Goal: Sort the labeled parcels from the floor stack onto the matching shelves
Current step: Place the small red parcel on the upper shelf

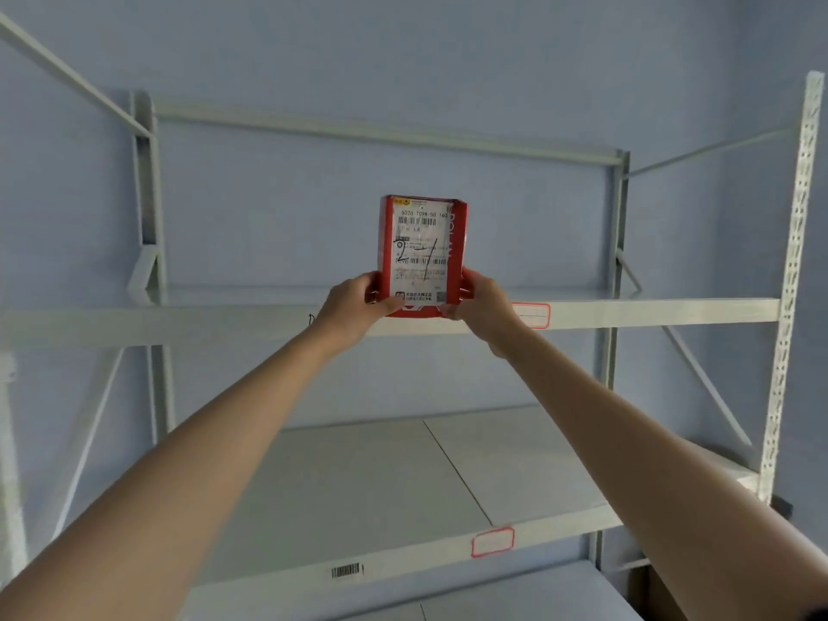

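The left hand (354, 302) and the right hand (481, 307) clasp the lower corners of the red parcel (423, 253), which stands upright at the front edge of the upper shelf (224, 322), its label marked "2-1" facing the person. Before release, compare that marking with the red-bordered shelf tag (533, 316) just beside the right hand; its text is illegible here. Seat the base fully on the shelf surface, then open both hands together so that the parcel does not tip.

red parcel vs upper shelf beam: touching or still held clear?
Cannot tell. In the head view the red parcel is gripped at its lower corners by the left hand and right hand, which hide its bottom edge against the upper shelf beam.
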